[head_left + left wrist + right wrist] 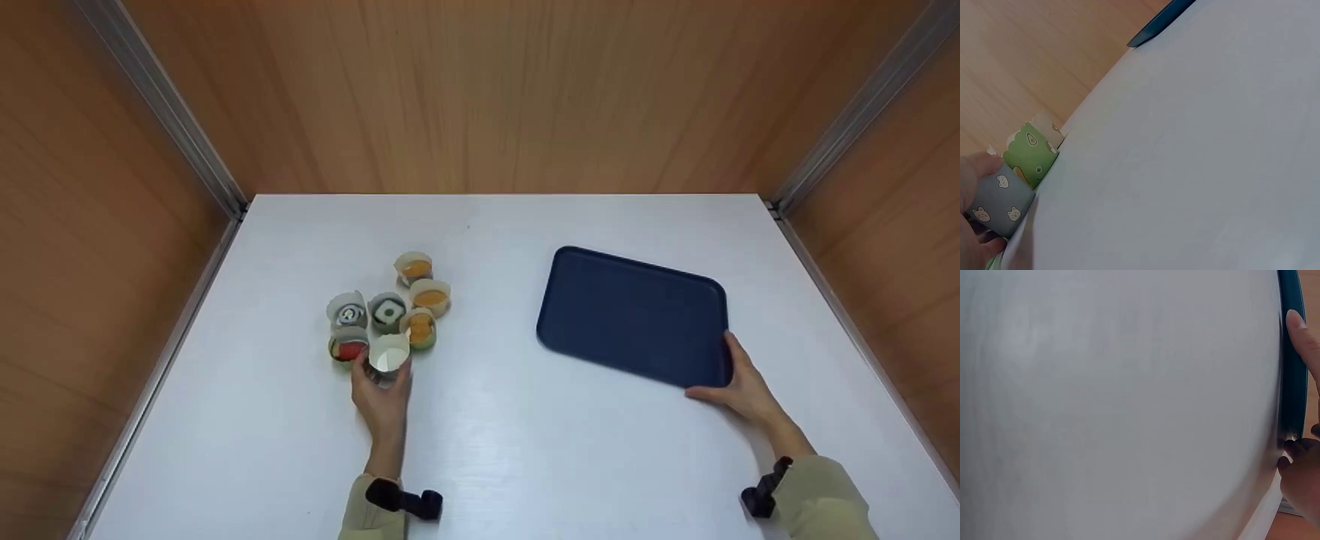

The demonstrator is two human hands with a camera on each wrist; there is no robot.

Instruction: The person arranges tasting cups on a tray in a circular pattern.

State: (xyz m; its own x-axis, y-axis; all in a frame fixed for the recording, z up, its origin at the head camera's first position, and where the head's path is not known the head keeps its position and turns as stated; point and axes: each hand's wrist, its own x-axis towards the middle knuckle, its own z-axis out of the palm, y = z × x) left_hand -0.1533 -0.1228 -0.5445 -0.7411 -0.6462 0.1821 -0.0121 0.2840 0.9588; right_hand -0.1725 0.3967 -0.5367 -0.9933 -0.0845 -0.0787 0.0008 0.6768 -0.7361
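My left hand (384, 411) grips a grey paper baking cup (389, 354) between thumb and fingers. Small white animal faces decorate its side in the left wrist view, and its inside looks pale from above. Right beside it stand more paper cups, among them one with a red filling (349, 350), one with orange pieces (421, 328) and one with a white filling (388, 311). At the near right corner of a dark blue tray (634, 315), my right hand (745, 391) holds the rim, its thumb along the near edge and fingers by the right side.
Farther back in the cluster are two cups with orange fillings, a rear cup (414, 268) and a nearer one (430, 298). Another cup (347, 310) stands at the left. Wooden panels (480, 97) enclose the white table (480, 450) at the back and sides.
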